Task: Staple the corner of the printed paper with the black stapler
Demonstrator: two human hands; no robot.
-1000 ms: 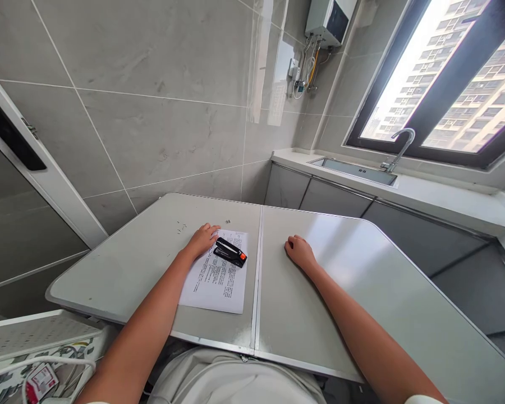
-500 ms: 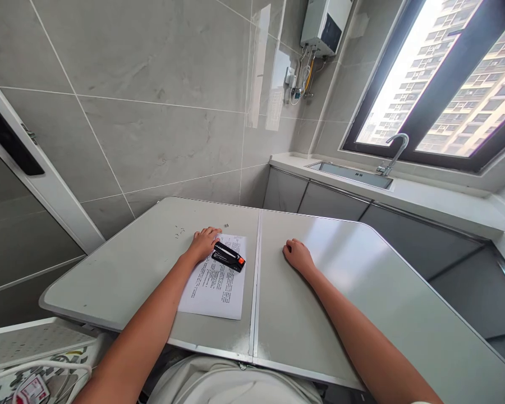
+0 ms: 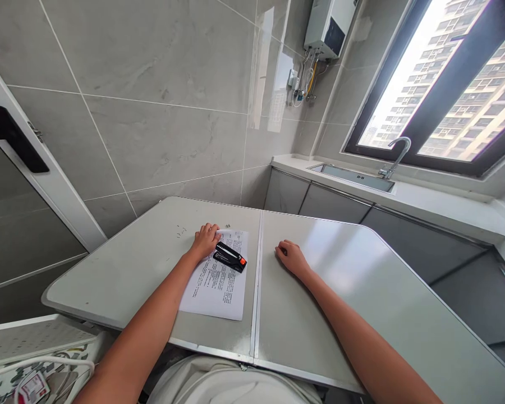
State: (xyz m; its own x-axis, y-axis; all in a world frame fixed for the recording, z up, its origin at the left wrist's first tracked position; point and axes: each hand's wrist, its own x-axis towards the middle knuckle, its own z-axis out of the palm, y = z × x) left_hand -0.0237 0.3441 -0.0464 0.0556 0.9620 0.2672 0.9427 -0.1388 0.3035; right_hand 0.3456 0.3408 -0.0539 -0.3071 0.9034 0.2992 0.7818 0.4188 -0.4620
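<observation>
A printed sheet of paper [image 3: 216,280] lies on the left half of a grey folding table [image 3: 320,292]. On its far end rests a black stapler [image 3: 230,257] with an orange tip. My left hand [image 3: 204,241] lies on the paper's far left corner, fingers curled down onto it, just left of the stapler and not gripping it. My right hand [image 3: 291,258] rests on the right half of the table, fingers loosely curled with nothing in them, a little right of the centre seam.
A few loose staples [image 3: 180,230] lie on the table left of my left hand. A counter with a sink [image 3: 353,174] and tap [image 3: 398,156] runs under the window at right. Tiled wall stands behind the table. A white rack [image 3: 29,342] sits at lower left.
My right hand has slid slightly left toward the table's centre seam. The left hand stays on the paper's corner; the stapler has not moved.
</observation>
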